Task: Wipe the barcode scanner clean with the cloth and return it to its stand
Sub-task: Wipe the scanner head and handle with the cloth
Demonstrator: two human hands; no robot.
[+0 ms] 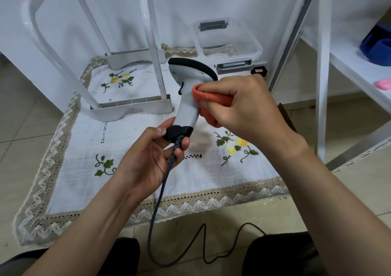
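A grey barcode scanner (188, 98) with a black head and black base stands upright above the embroidered tablecloth (131, 148). My left hand (152, 155) grips its black base, where the dark cable (163, 191) leaves and runs down to the floor. My right hand (241, 108) holds a bunched orange cloth (211, 104) and presses it against the right side of the scanner's handle, just under the head. No scanner stand can be made out for certain.
White metal frames (131, 106) with flat bases stand on the tablecloth at the back left. A clear plastic box (228, 40) sits behind the scanner. A white shelf (349, 64) at the right carries a blue object (378, 45) and a pink one (383, 84).
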